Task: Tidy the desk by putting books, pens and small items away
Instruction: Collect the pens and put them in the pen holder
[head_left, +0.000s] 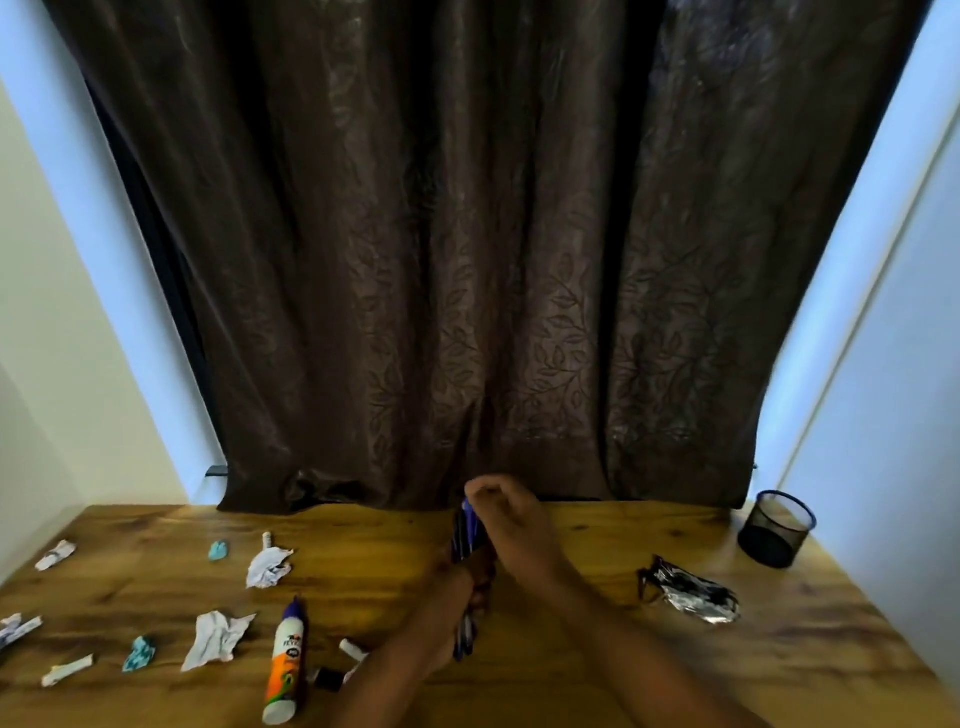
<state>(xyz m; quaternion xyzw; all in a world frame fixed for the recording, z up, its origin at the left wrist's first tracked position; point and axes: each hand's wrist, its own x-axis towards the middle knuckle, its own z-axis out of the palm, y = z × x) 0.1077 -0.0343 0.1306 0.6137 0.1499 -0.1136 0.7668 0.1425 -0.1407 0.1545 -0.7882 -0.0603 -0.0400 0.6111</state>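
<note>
A bundle of blue pens (467, 535) stands roughly upright above the middle of the wooden desk (571, 675). My left hand (467, 582) is wrapped around the bundle's middle. My right hand (511, 519) is curled at the pens' top ends, fingers touching them. A black mesh pen cup (776, 530) sits empty-looking at the desk's far right corner. A glue bottle (284, 665) with a purple tip lies on the desk at the lower left, beside a small black item (327, 678) and a white stub (352, 649).
Crumpled white paper scraps (267, 566) (215, 639) and small teal bits (218, 551) (139, 653) are scattered over the desk's left half. A crumpled silver-black wrapper (691, 597) lies to the right. A dark brown curtain (441, 260) hangs behind the desk's back edge.
</note>
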